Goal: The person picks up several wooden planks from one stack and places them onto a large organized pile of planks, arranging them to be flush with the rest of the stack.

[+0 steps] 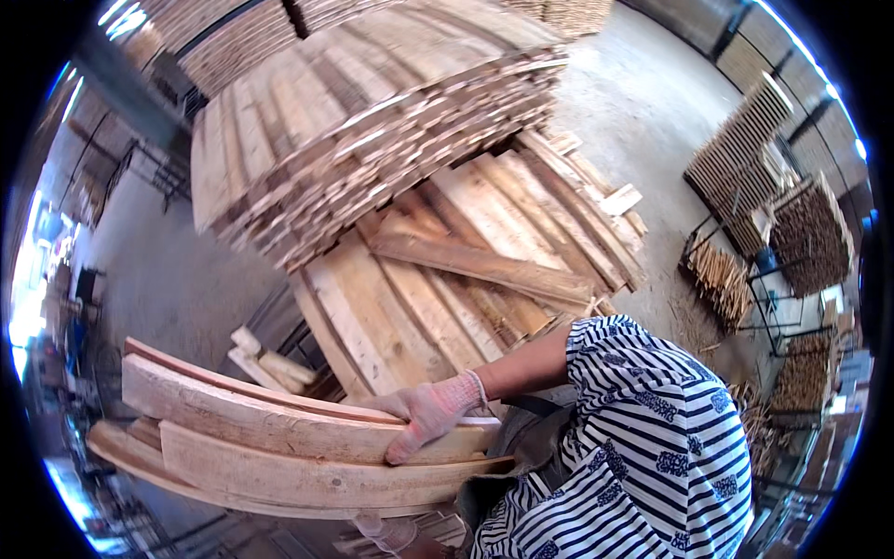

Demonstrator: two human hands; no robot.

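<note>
Several pale wooden boards (279, 466) lie together as a bundle, held in front of my body and reaching out to the left. My right hand (431, 416), in a whitish-pink knit glove, is closed over the upper boards near the bundle's right end, thumb down along a board's face. Beneath the bottom edge, my left hand (385, 531), also gloved, bears against the lowest board; its fingers are partly hidden. The boards differ in length and their left ends are uneven.
Beyond the bundle is a low stack of planks (363, 312), with a loose board (484, 265) lying across it. A tall plank stack (372, 84) stands behind. Short offcuts (275, 363) lie left of the low stack. Stacked wood pieces (810, 238) and sticks (717, 279) stand right.
</note>
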